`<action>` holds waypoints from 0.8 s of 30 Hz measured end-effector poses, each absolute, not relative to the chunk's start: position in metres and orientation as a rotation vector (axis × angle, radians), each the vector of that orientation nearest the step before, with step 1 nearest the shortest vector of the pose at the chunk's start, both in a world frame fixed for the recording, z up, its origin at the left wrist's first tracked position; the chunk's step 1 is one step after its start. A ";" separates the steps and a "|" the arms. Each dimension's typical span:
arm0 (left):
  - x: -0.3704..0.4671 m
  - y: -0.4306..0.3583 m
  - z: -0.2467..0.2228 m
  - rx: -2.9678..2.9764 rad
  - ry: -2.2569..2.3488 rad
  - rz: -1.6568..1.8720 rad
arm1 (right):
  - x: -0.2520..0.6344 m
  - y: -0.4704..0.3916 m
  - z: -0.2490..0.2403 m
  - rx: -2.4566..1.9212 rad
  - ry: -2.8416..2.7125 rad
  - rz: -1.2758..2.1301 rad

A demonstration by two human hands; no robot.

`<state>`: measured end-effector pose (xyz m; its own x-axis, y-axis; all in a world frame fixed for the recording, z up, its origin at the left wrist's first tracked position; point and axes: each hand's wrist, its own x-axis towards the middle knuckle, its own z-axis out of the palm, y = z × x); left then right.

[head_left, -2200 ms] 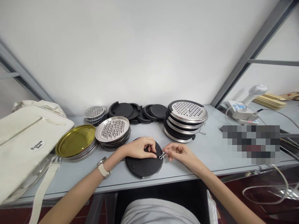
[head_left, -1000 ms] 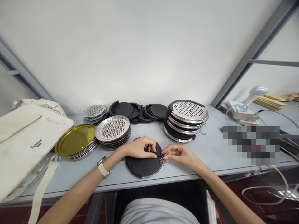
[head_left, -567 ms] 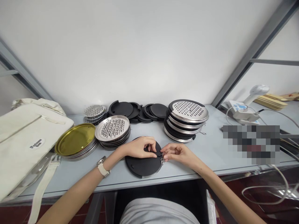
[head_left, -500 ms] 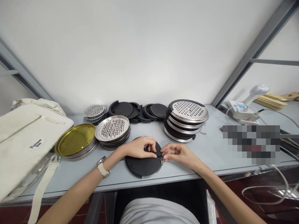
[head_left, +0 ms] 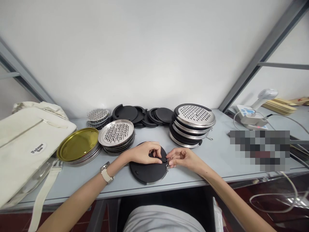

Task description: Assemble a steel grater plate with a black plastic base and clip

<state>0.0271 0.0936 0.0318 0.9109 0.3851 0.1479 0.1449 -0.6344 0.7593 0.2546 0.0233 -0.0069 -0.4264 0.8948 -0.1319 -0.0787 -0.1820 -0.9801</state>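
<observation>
A round black disc [head_left: 148,172] with a silvery rim lies flat near the table's front edge. Over its upper part rests my left hand [head_left: 147,153], fingers curled, with thumb and fingertips at a black piece on the disc; what they pinch is hidden. At the disc's right edge my right hand [head_left: 182,158] pinches a small metal clasp [head_left: 167,165]. Behind the right hand rises a stack of perforated metal discs with black rings [head_left: 193,120].
Left of the disc stand a grater disc stack [head_left: 117,133] and gold-topped plates [head_left: 79,145]. Black rings [head_left: 145,117] and small perforated discs [head_left: 97,115] line the wall. A cream bag [head_left: 29,141] is far left, a scanner [head_left: 264,96] far right.
</observation>
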 end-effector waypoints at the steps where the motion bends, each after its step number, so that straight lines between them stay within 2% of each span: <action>1: 0.027 0.093 0.032 2.252 0.377 0.379 | 0.255 0.024 -0.007 -1.005 -1.335 1.711; 24: 0.028 0.094 0.030 2.219 0.436 0.367 | 0.251 0.026 0.003 -1.054 -1.390 1.658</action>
